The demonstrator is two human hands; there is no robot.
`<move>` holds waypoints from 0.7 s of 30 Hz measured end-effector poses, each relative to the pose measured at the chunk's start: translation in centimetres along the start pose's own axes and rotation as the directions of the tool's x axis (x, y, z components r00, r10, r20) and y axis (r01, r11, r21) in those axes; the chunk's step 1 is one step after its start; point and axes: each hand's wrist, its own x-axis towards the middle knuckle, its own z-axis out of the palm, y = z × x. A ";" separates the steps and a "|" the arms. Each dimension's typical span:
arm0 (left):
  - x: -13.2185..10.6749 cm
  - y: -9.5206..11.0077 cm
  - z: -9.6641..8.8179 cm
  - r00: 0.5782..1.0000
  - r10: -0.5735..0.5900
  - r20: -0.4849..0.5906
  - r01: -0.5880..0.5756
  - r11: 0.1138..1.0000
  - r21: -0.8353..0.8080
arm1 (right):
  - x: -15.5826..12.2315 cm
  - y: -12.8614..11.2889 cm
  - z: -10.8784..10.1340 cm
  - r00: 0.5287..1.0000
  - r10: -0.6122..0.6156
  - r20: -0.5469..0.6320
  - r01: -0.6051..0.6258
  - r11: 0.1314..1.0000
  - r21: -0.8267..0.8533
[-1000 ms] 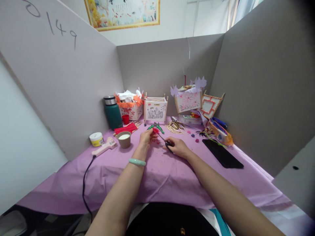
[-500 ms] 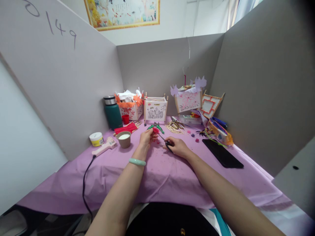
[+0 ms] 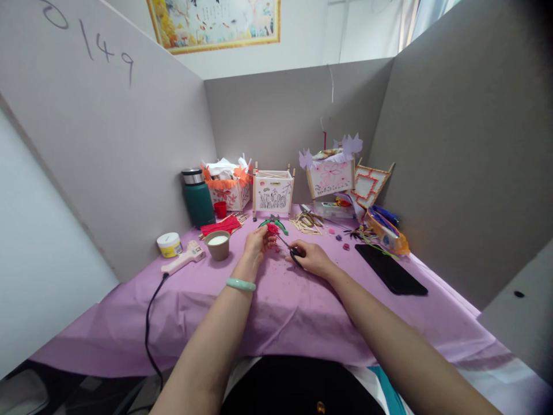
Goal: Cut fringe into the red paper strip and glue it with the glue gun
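Observation:
My left hand (image 3: 257, 242) is closed on a small red fringed tuft (image 3: 273, 229), which sticks out past the fingertips. In my right hand (image 3: 311, 259) is a pair of black-handled scissors (image 3: 296, 253), its blades pointing up and left at the tuft. Whether the blades touch the red strands is too small to tell. Green-handled pliers (image 3: 273, 222) lie just behind the tuft. Tiny red scraps (image 3: 277, 251) are scattered on the purple cloth (image 3: 285, 311) below my hands.
At the left stand a green bottle (image 3: 197, 199), a cup (image 3: 217, 246), a jar (image 3: 170, 245) and a corded glue gun (image 3: 185, 259). Decorated lantern frames (image 3: 273, 193) line the back. Wooden sticks (image 3: 306, 223) lie behind my right hand; a black phone (image 3: 389, 270) rests at right.
The red tuft has shifted very slightly in my left fingers. Both hands and the scissors stay in almost the same place.

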 end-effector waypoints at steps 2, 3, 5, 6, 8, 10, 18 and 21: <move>0.0 0.0 0.0 1.000 0.003 0.002 -0.003 1.000 0.007 | 0.0 0.0 0.0 1.000 -0.002 -0.002 0.002 1.000 -0.001; 0.0 -0.1 0.0 1.000 0.005 0.002 -0.005 1.000 0.010 | 0.0 0.0 0.0 1.000 -0.003 -0.003 0.003 1.000 -0.001; 0.0 -0.1 0.0 1.000 0.005 0.003 -0.005 1.000 0.013 | 0.1 0.1 0.0 1.000 -0.005 -0.002 0.005 1.000 0.000; 0.0 -0.1 0.1 1.000 0.003 0.003 -0.003 1.000 0.014 | 0.1 0.1 0.1 1.000 -0.006 -0.001 0.006 1.000 0.000; -0.1 -0.1 0.1 1.000 0.004 0.006 -0.004 1.000 0.011 | 0.1 0.2 0.1 1.000 -0.006 0.001 0.006 1.000 0.001; -0.1 -0.1 0.1 1.000 0.004 0.009 -0.004 1.000 0.008 | 0.1 0.2 0.1 1.000 -0.006 0.002 0.006 1.000 0.005; -0.1 0.0 0.1 1.000 -0.005 -0.005 0.005 1.000 -0.020 | 0.0 0.1 0.1 1.000 -0.006 0.008 0.005 1.000 0.023; -0.2 0.1 0.1 1.000 -0.020 0.001 0.021 0.999 -0.036 | 0.0 0.0 0.0 1.000 -0.002 0.009 0.001 1.000 0.020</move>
